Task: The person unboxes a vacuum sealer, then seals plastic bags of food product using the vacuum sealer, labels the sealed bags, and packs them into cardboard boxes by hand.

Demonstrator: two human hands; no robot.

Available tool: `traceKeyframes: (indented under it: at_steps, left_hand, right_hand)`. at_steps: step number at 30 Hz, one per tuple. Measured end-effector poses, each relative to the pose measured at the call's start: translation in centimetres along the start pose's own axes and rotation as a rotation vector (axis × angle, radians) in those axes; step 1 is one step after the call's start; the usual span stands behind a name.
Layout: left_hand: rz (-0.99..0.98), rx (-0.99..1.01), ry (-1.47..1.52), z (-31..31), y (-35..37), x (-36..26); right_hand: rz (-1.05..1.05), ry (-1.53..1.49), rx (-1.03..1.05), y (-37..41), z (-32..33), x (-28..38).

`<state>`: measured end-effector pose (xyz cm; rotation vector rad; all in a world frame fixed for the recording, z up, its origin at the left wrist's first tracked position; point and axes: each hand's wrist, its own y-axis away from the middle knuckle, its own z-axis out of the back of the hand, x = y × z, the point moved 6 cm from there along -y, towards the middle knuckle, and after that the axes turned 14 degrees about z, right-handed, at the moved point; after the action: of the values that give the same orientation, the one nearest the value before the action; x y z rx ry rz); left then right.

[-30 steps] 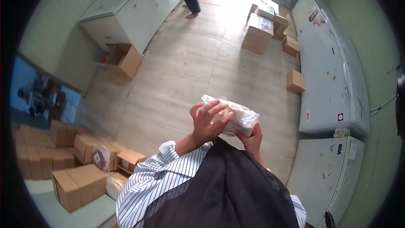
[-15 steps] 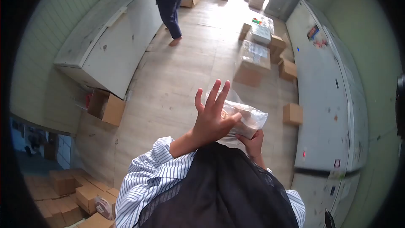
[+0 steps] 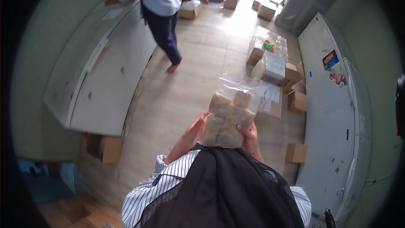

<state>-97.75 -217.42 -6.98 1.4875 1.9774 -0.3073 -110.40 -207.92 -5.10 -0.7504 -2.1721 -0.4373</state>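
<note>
A black cloth (image 3: pixel 221 185) hangs at the near middle, between striped sleeves (image 3: pixel 181 171). Just past it, the two hands have a clear bag (image 3: pixel 228 120) of tan, puffy lumps. The bag is up over the floor (image 3: pixel 168 97), and its loose top points to the far side. The right hand (image 3: pixel 249 134) is closed on the bag's right side, with its thumb on the front. The left hand (image 3: pixel 197 130) touches the left side, but I cannot tell how far it is closed. Brown boxes (image 3: pixel 80 213) sit near left. An open box (image 3: pixel 112 150) is by the near end of the left white chest (image 3: pixel 112 80). A small box (image 3: pixel 296 153) is by the right white chest (image 3: pixel 327 126). Farther right are wrapped boxes (image 3: pixel 273 65). Far left, a person (image 3: pixel 162 25) with bare feet stands by the left white chest.
</note>
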Motion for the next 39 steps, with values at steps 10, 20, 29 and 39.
traceKeyframes:
  at_steps: [10, 20, 29, 39]
  left_hand:
    - [0.382, 0.007, -0.495, 6.2, -29.2, -10.7]
    - [0.071, -0.233, 0.129, 14.6, -51.7, -25.1]
    - [-0.152, -0.450, 0.186, 27.2, -69.9, -39.7]
    - [0.198, -0.249, -0.318, 21.5, -104.5, -57.6]
  right_hand:
    - [0.067, 0.091, -0.120, -24.7, 3.0, 1.8]
    - [-0.135, 0.019, 0.366, -57.0, 1.1, 2.6]
    - [-0.191, 0.332, 0.578, -86.7, -5.6, -3.7]
    - [0.142, 0.173, -0.036, -113.4, -1.0, 6.4]
